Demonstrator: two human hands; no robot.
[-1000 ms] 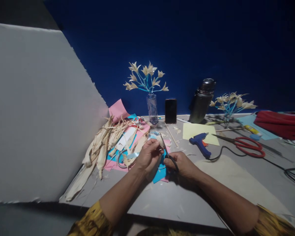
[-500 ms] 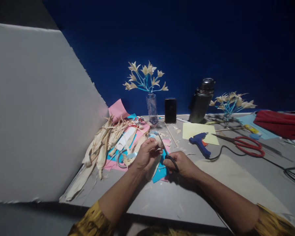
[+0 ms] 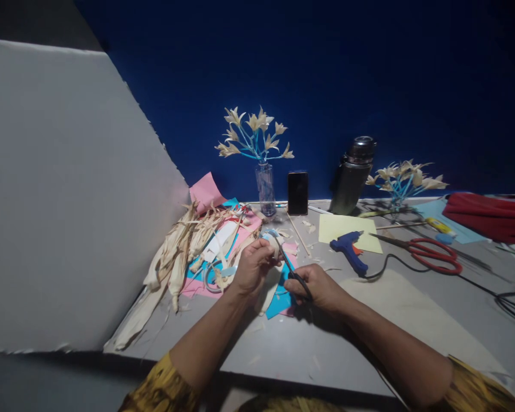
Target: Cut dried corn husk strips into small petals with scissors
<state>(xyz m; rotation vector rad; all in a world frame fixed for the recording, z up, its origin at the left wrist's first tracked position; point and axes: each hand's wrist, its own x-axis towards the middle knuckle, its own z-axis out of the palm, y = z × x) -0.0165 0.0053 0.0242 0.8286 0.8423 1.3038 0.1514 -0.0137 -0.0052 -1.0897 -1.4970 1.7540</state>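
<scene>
My left hand (image 3: 252, 266) is closed on a pale strip of corn husk (image 3: 271, 280) that hangs below the fingers. My right hand (image 3: 315, 286) grips small black-handled scissors (image 3: 288, 269), whose blades point up and left into the husk beside my left fingers. Both hands work over blue and pink paper sheets (image 3: 278, 300) on the grey table (image 3: 292, 343). A heap of dried corn husks (image 3: 175, 257) lies to the left of my hands.
A tall grey board (image 3: 68, 194) leans at the left. At the back stand a vase of husk flowers (image 3: 257, 149), a phone (image 3: 297, 193) and a dark flask (image 3: 354, 174). A blue glue gun (image 3: 347, 249), yellow paper, red scissors (image 3: 433, 254) and red cloth (image 3: 489, 217) lie at right.
Both hands have shifted slightly left and the scissors' blades have pushed further into the husk. Nothing else on the table has moved.
</scene>
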